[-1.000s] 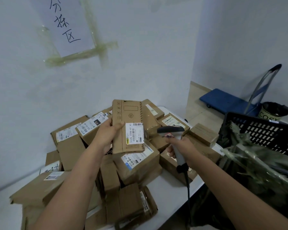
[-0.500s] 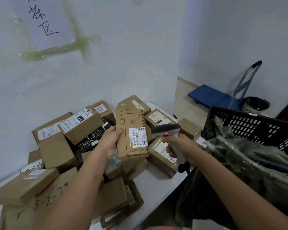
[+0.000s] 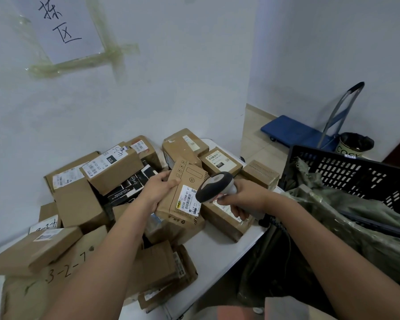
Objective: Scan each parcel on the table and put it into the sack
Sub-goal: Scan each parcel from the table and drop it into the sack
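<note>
My left hand (image 3: pixel 158 190) grips a flat brown parcel (image 3: pixel 181 192) by its left edge, tilted above the pile, its white barcode label facing up. My right hand (image 3: pixel 245 197) holds a grey and black barcode scanner (image 3: pixel 214 187), its head right over the label's right end. Several brown cardboard parcels (image 3: pixel 112 168) lie heaped on the white table (image 3: pixel 217 252). An olive-green sack (image 3: pixel 333 218) hangs open at the right, draped in a black plastic crate (image 3: pixel 356 172).
A white wall with a taped paper sign (image 3: pixel 65 26) stands behind the table. A blue hand trolley (image 3: pixel 310 132) and a dark bin (image 3: pixel 355 144) sit on the tiled floor at the far right. The table's front edge runs beside the sack.
The parcel has tilted from upright to lying flatter and lower, and the scanner has moved left until its head is over the label. The view has shifted slightly.
</note>
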`<state>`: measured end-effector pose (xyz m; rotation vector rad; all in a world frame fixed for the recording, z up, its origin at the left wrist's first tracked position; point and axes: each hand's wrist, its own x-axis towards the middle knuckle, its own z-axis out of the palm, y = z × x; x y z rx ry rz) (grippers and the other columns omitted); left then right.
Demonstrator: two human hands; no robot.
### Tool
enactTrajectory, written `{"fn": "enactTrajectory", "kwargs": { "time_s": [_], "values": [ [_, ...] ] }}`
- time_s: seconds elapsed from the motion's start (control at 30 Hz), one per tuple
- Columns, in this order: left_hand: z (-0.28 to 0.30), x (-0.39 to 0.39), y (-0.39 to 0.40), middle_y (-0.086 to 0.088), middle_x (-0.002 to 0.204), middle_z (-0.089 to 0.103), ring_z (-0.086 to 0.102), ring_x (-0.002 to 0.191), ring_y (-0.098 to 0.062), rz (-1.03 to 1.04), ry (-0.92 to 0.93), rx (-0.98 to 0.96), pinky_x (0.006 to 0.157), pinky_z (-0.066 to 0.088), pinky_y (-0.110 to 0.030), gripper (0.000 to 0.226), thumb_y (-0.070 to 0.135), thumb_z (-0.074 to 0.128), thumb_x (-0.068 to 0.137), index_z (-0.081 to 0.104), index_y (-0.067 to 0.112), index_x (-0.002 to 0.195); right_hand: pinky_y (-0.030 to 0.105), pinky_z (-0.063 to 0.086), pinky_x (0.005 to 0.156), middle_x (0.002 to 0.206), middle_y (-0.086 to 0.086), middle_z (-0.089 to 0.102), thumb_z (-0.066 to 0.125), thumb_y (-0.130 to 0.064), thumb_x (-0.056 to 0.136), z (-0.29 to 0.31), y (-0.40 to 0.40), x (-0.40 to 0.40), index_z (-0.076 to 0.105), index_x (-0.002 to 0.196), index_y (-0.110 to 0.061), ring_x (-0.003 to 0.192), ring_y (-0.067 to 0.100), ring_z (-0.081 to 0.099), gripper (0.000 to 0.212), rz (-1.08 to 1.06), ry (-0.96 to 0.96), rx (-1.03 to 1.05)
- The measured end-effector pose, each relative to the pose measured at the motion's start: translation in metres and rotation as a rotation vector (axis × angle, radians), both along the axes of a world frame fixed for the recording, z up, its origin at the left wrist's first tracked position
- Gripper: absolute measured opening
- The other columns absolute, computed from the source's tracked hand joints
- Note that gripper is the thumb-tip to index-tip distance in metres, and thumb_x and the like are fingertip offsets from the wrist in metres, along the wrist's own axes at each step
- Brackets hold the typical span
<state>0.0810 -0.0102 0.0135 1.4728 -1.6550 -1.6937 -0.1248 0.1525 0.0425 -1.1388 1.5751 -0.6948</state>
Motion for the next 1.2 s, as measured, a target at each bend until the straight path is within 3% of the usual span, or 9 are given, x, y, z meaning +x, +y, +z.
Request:
{"fn": "enactTrajectory", "kwargs": {
  "time_s": [0.33,0.57,0.87,1.03,1.2],
  "values": [
    [0.002,0.001,-0.006,-0.007,0.104,0.074,0.074,0.079,-0.02,-0.024,-0.015,0.023,0.057,0.057,-0.029,0.044,0.021,0.062,0.096,0.051,0.02,0.139,0.023,0.047,0.047,0.055,0.002,0.061,0.067,-0.012,0.089,-0.003,-0.004,0.001,0.056,0.1,-0.013,0.043,0.015,0.053,0.016,0.056,0.012,-0.024],
    [-0.002,0.0,-0.009,-0.007,0.104,0.074,0.075,0.085,-0.025,-0.03,-0.02,0.023,0.069,0.06,-0.037,0.046,0.022,0.064,0.096,0.05,0.02,0.14,0.023,0.047,0.047,0.055,0.0,0.06,0.068,-0.012,0.088,-0.001,-0.004,0.001,0.056,0.097,-0.015,0.044,0.013,0.052,0.016,0.053,0.013,-0.025],
    [-0.003,-0.004,-0.006,-0.006,0.107,0.074,0.075,0.087,-0.023,-0.051,-0.044,0.008,0.069,0.06,-0.035,0.046,0.024,0.063,0.096,0.05,0.021,0.14,0.022,0.046,0.046,0.051,-0.002,0.06,0.067,-0.01,0.089,-0.007,0.001,-0.003,0.056,0.103,-0.011,0.041,0.012,0.052,0.018,0.024,-0.009,-0.03],
    [-0.005,-0.009,0.009,-0.009,0.104,0.074,0.074,0.083,-0.024,-0.042,-0.002,0.055,0.063,0.059,-0.033,0.033,0.021,0.061,0.097,0.055,0.018,0.13,0.024,0.046,0.047,0.055,0.003,0.06,0.066,-0.014,0.09,-0.028,0.012,-0.016,0.055,0.104,-0.006,0.045,0.016,0.053,0.019,-0.094,-0.11,0.008],
    [-0.031,-0.028,0.042,-0.01,0.1,0.076,0.073,0.09,-0.029,-0.052,-0.005,0.129,0.083,0.06,-0.045,0.022,0.023,0.063,0.096,0.061,0.017,0.117,0.026,0.045,0.047,0.06,0.008,0.059,0.066,-0.018,0.09,-0.068,0.048,-0.047,0.062,0.105,0.0,0.049,0.017,0.053,0.024,-0.4,-0.227,0.176]
  ]
}}
